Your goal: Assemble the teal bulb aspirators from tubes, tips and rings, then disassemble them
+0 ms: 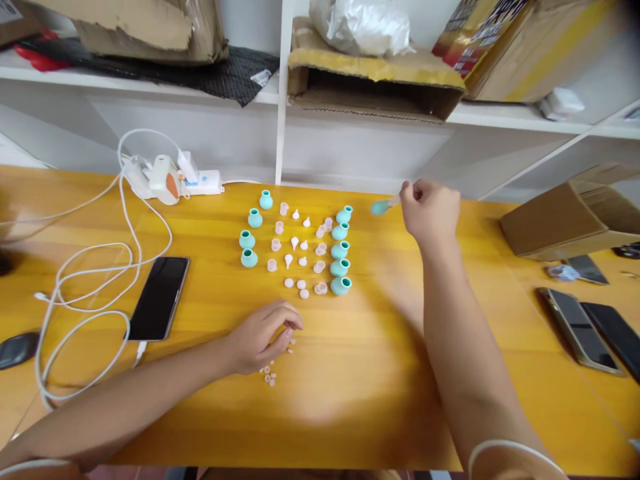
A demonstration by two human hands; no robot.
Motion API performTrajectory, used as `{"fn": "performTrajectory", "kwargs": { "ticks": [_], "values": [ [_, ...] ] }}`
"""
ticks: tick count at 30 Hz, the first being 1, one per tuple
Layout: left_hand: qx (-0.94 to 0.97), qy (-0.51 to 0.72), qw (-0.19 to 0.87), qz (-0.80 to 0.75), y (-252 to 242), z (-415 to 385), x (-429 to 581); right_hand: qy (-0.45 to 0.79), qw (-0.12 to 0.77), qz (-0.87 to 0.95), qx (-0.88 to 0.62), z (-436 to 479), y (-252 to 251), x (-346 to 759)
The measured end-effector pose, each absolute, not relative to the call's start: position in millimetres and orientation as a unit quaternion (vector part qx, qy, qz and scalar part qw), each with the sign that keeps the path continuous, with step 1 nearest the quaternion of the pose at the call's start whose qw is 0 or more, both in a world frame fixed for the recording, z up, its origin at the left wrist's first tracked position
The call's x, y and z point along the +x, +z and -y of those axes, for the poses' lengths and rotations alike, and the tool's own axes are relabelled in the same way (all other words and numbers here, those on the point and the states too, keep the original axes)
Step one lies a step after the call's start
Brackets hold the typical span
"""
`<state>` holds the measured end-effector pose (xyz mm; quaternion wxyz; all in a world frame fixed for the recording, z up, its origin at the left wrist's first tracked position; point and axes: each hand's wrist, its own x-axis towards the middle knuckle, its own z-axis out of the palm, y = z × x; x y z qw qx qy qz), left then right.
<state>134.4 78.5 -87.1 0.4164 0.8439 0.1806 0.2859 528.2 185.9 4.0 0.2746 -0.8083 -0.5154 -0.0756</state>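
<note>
My right hand is raised over the far right of the yellow table, fingers pinched on a small teal bulb with a pale tip. It sits just right of a column of teal bulbs. Another column of teal bulbs stands to the left, with several small translucent pink and white tips laid in rows between them. My left hand rests on the table near the front, fingers curled over a few tiny pink pieces.
A black phone on a white cable lies at left, with a power strip behind it. A cardboard box and more phones sit at right. White shelves with boxes stand behind.
</note>
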Motion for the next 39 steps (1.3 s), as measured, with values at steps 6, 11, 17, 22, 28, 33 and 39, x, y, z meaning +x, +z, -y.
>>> {"fn": "performTrajectory", "kwargs": {
  "ticks": [6,11,17,22,28,33,39],
  "values": [
    [0.845,0.271,0.419,-0.192,-83.6,-82.0,136.0,-0.076,0.217,0.469,-0.853,-206.1,-25.5,547.1],
    [0.844,0.262,0.428,-0.189,-80.4,-83.4,136.7,-0.067,0.202,0.469,-0.857,-203.4,-29.1,554.4],
    [0.848,0.265,0.423,-0.178,-81.6,-84.3,137.3,-0.082,0.202,0.477,-0.851,-206.1,-32.2,554.2],
    [0.848,0.261,0.425,-0.178,-81.9,-84.5,136.9,-0.090,0.202,0.479,-0.850,-208.8,-37.3,551.8],
    [0.846,0.259,0.431,-0.180,-82.9,-84.3,136.3,-0.080,0.218,0.475,-0.849,-205.6,-33.7,553.1],
    [0.838,0.262,0.441,-0.184,-82.3,-84.5,135.7,-0.136,0.355,0.487,-0.786,-200.4,-12.9,555.0],
    [0.673,0.337,0.608,-0.252,-91.1,-89.4,134.9,-0.254,0.558,0.570,-0.547,-146.7,45.4,487.3]
  ]
}}
